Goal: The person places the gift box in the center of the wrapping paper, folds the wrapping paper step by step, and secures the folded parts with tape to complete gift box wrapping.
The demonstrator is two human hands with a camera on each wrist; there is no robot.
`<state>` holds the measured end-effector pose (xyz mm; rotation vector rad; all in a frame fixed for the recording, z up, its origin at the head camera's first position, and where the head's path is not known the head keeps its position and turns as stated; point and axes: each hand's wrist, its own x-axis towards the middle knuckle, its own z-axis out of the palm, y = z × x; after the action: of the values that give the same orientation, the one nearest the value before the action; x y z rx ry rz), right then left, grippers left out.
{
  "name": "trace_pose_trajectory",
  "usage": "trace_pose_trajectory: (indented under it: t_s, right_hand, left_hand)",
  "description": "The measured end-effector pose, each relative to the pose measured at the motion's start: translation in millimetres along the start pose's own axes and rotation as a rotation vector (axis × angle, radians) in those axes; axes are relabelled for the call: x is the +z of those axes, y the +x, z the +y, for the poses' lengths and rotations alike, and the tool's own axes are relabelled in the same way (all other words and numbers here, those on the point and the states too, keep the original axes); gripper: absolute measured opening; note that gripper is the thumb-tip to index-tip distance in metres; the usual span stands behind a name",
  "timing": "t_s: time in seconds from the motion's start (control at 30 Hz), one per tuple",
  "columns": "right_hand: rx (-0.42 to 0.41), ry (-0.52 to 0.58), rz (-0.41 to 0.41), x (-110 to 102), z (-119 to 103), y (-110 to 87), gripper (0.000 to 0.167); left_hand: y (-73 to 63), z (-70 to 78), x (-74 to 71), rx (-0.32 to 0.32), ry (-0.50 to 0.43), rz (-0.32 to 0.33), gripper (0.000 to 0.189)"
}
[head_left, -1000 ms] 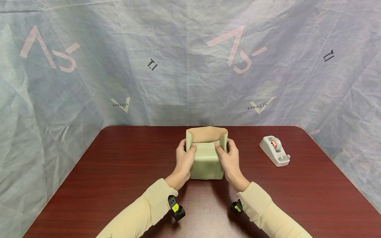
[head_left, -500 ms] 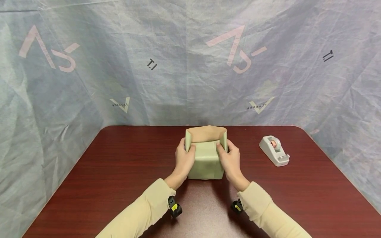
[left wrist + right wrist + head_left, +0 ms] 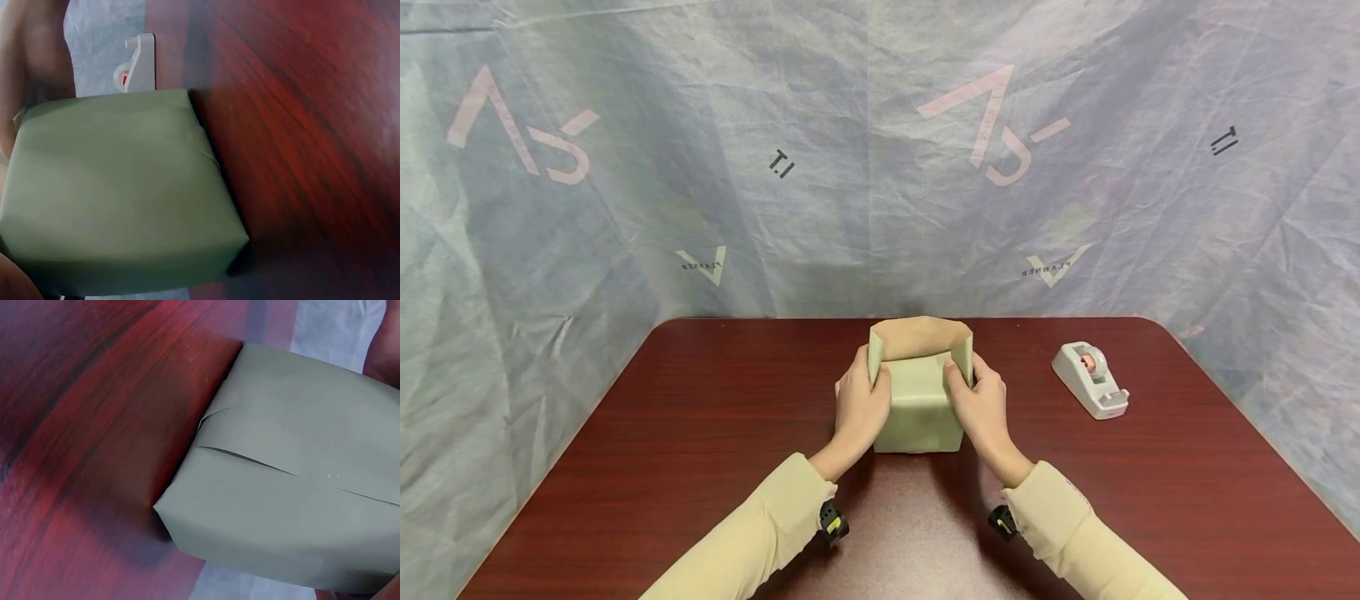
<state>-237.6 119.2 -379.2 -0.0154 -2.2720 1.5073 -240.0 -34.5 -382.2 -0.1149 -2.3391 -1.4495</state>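
Currently, by the fingers point(image 3: 859, 362) of the left hand point(image 3: 859, 410) and right hand point(image 3: 985, 412), the paper on both sides of a green-wrapped package point(image 3: 919, 422) is pinched, thumbs laid along its top. The package is seated on a dark red tabletop point(image 3: 737, 417). Probably, a neat fold would be best made with the sides drawn in equally and the creases pressed flat. The package's open end is pointed upward, a tan-lined flap point(image 3: 922, 337) raised at its far side; it looks nearly cubic, so no long axis can be told. To the package's right, a white tape dispenser point(image 3: 1084, 387) is placed; beyond the package, a grey cloth backdrop point(image 3: 820, 225) is hung.
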Motion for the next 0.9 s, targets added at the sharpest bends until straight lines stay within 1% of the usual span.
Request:
trace_pose_trajectory:
  t_s: [0.07, 0.2, 0.27, 0.37, 0.47, 0.53, 0.67, 0.77, 0.8, 0.9]
  right_hand:
    - [0.000, -0.017, 0.002, 0, 0, 0.0, 0.015]
    - [0.067, 0.031, 0.005, 1, 1, 0.1, 0.018]
    - [0.096, 0.045, 0.013, 2, 1, 0.5, 0.017]
    - [0.083, 0.007, 0.031, 2, 0, 1.5, 0.014]
    - [0.024, -0.082, 0.061, 1, 0, 2.4, 0.013]
    - [-0.028, -0.154, 0.079, -1, 0, 2.4, 0.016]
    - [-0.136, -0.262, 0.104, -6, 0, 0.6, 0.022]
    - [-0.236, -0.315, 0.117, -8, 2, -0.1, 0.014]
    - [-0.271, -0.336, 0.125, -8, 3, 0.2, 0.013]
    - [-0.354, -0.392, 0.150, -7, 5, 1.4, 0.021]
  left_hand:
    - [0.4, 1.0, -0.2, -0.025, -0.027, 0.012, 0.033]
    - [1.9, 3.0, -0.9, -0.067, -0.084, 0.031, 0.032]
    - [2.2, 3.2, -1.6, -0.058, -0.070, 0.038, 0.030]
    - [1.8, 1.3, -2.6, -0.003, -0.011, 0.044, 0.028]
    - [1.5, -0.8, -3.2, 0.052, 0.049, 0.044, 0.028]
    - [1.6, -2.1, -2.9, 0.066, 0.068, 0.040, 0.028]
    - [2.1, -3.1, -2.2, 0.064, 0.082, 0.043, 0.027]
    - [2.0, -2.8, -1.8, 0.063, 0.073, 0.037, 0.027]
    - [2.0, -2.6, -1.7, 0.062, 0.073, 0.037, 0.026]
    - [2.0, -1.8, -1.7, 0.058, 0.074, 0.033, 0.027]
